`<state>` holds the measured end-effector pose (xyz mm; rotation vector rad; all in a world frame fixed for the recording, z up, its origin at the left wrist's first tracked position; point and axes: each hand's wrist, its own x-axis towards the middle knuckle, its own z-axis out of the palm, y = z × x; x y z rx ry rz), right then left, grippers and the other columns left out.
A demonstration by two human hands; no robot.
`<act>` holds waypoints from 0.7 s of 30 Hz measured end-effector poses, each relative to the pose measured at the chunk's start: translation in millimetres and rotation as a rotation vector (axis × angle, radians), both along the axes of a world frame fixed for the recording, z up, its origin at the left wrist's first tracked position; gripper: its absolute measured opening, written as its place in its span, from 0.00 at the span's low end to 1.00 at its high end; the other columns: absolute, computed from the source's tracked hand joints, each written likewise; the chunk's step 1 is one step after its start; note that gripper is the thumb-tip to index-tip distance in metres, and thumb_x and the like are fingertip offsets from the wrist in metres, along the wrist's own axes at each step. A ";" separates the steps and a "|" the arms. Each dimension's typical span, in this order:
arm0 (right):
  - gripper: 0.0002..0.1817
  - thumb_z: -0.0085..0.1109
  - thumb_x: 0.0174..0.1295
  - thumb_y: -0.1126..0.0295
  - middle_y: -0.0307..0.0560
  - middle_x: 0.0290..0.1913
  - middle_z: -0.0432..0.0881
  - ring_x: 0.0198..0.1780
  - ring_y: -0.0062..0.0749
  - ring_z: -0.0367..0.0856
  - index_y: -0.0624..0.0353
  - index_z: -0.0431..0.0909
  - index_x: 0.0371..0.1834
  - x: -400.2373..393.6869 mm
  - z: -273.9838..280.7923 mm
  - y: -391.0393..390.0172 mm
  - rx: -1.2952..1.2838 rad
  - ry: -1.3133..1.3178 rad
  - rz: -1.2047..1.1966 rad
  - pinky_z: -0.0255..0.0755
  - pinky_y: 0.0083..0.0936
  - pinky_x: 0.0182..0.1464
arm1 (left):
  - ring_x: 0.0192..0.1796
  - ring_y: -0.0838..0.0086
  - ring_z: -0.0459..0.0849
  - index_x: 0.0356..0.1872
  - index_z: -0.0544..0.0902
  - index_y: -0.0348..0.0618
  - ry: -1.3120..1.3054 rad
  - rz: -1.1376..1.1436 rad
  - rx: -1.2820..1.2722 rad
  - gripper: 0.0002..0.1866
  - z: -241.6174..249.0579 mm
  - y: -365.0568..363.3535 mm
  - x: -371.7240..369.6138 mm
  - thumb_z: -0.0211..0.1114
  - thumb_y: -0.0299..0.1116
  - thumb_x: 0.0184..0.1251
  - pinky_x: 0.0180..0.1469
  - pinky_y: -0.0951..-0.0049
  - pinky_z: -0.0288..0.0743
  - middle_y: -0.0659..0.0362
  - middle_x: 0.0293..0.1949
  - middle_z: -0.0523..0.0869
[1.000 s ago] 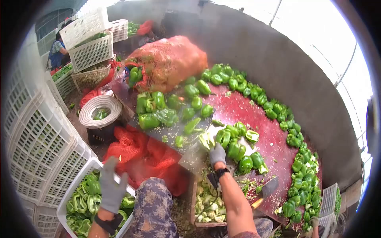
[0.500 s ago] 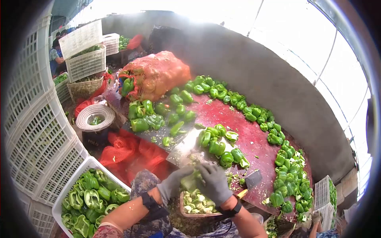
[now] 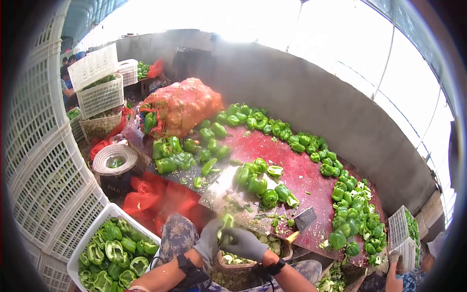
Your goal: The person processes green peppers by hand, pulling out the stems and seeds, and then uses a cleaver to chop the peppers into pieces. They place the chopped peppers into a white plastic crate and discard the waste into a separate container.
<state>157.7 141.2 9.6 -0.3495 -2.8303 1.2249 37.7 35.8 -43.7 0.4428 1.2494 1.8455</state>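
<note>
Both hands wear grey gloves and are close together above a small container of pepper scraps (image 3: 235,259). My left hand (image 3: 209,239) is closed around a pale green pepper piece (image 3: 225,225), whose upper part shows between the hands. Fingers bent, my right hand (image 3: 243,243) presses against the same piece from the right; its fingertips are partly hidden. Beyond the hands, several green peppers (image 3: 256,185) lie on the metal sheet and red table (image 3: 301,177). A cleaver (image 3: 305,219) with a yellowish handle rests to the right of my hands.
A white crate (image 3: 109,212) of cut peppers stands at lower left, below stacked crates (image 3: 46,170). A red net sack (image 3: 182,104) bulges at the table's back left. Peppers line the wall (image 3: 340,92). Another person's gloved hand (image 3: 394,256) shows at lower right.
Both hands have moved down, and the pepper piece between them shows more clearly. The view has shifted, so the table and wall appear lower.
</note>
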 end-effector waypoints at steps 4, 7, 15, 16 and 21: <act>0.24 0.67 0.63 0.58 0.54 0.47 0.85 0.47 0.49 0.85 0.58 0.78 0.57 0.9 -6.6 5.7 -0.017 -0.029 0.065 0.77 0.37 0.50 | 0.51 0.71 0.83 0.60 0.76 0.40 -0.221 0.001 0.036 0.19 -21.0 9.7 -1.8 0.60 0.35 0.73 0.54 0.69 0.79 0.56 0.49 0.83; 0.19 0.66 0.64 0.58 0.53 0.45 0.84 0.42 0.51 0.85 0.57 0.77 0.53 -1.8 -25.5 9.1 0.122 0.063 0.057 0.78 0.39 0.45 | 0.48 0.71 0.84 0.60 0.77 0.41 -0.316 -0.005 0.053 0.18 -24.2 15.5 -1.9 0.60 0.36 0.74 0.52 0.67 0.81 0.57 0.48 0.84; 0.12 0.61 0.65 0.63 0.57 0.40 0.81 0.38 0.55 0.84 0.55 0.74 0.46 -5.8 -39.8 -1.6 0.483 -0.061 0.047 0.78 0.46 0.41 | 0.45 0.72 0.85 0.58 0.79 0.39 -0.289 0.028 0.112 0.16 -52.6 24.2 -5.9 0.59 0.34 0.73 0.48 0.69 0.81 0.58 0.46 0.85; 0.13 0.61 0.65 0.64 0.58 0.41 0.82 0.41 0.55 0.84 0.55 0.74 0.49 -7.5 -51.2 6.4 0.439 -0.126 0.094 0.78 0.46 0.43 | 0.45 0.72 0.85 0.57 0.80 0.39 -0.264 0.044 0.171 0.16 -62.0 24.5 -8.8 0.59 0.34 0.73 0.48 0.69 0.81 0.58 0.47 0.86; 0.13 0.63 0.62 0.66 0.55 0.46 0.77 0.42 0.57 0.82 0.53 0.74 0.48 6.1 -40.5 -0.5 0.416 -0.029 0.119 0.78 0.46 0.42 | 0.48 0.70 0.84 0.63 0.74 0.40 -0.151 0.092 -0.062 0.19 -50.4 24.2 -8.7 0.59 0.34 0.75 0.48 0.69 0.81 0.56 0.51 0.83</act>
